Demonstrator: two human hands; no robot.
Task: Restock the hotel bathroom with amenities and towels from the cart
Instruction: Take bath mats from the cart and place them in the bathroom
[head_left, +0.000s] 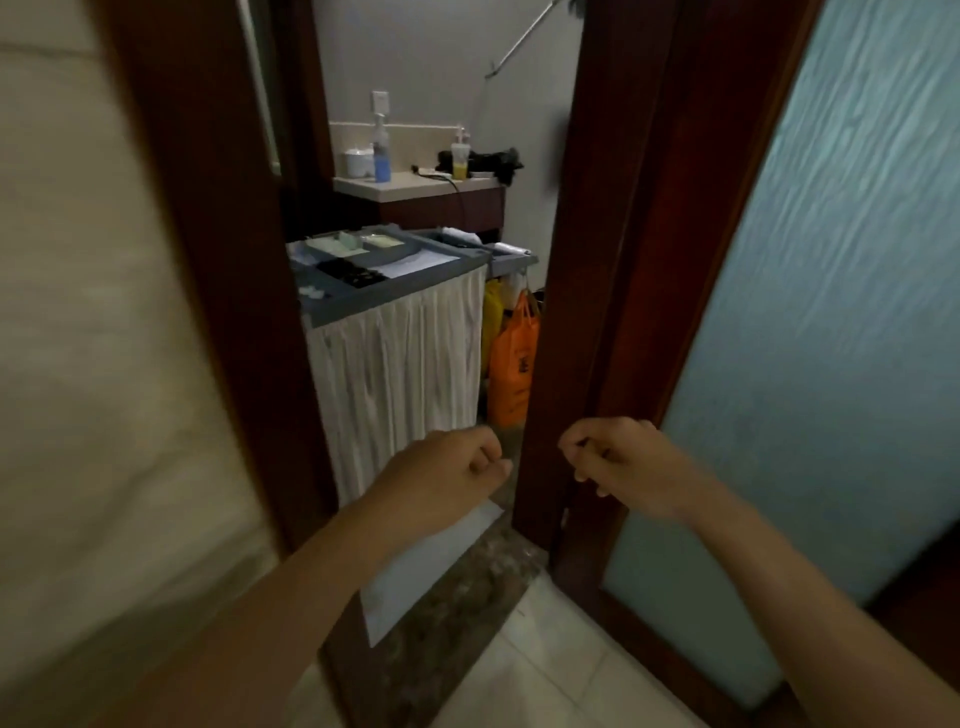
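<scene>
Through a dark wooden doorway I see the housekeeping cart (457, 273), grey-topped with a white pleated curtain (400, 364) on its side. Small amenity packets lie in compartments of its top tray (353, 265). My left hand (452, 467) hovers in front of the curtain's lower edge, fingers curled and holding nothing. My right hand (618, 462) is level with it, in front of the right door frame, its fingers also curled with nothing in them. Both hands are well short of the cart's top.
An orange bag (514, 364) and a yellow one hang at the cart's right end. Behind the cart stands a counter (415, 184) with bottles and a kettle. A frosted-glass door (831, 312) stands open on the right. The left door frame (218, 260) narrows the passage.
</scene>
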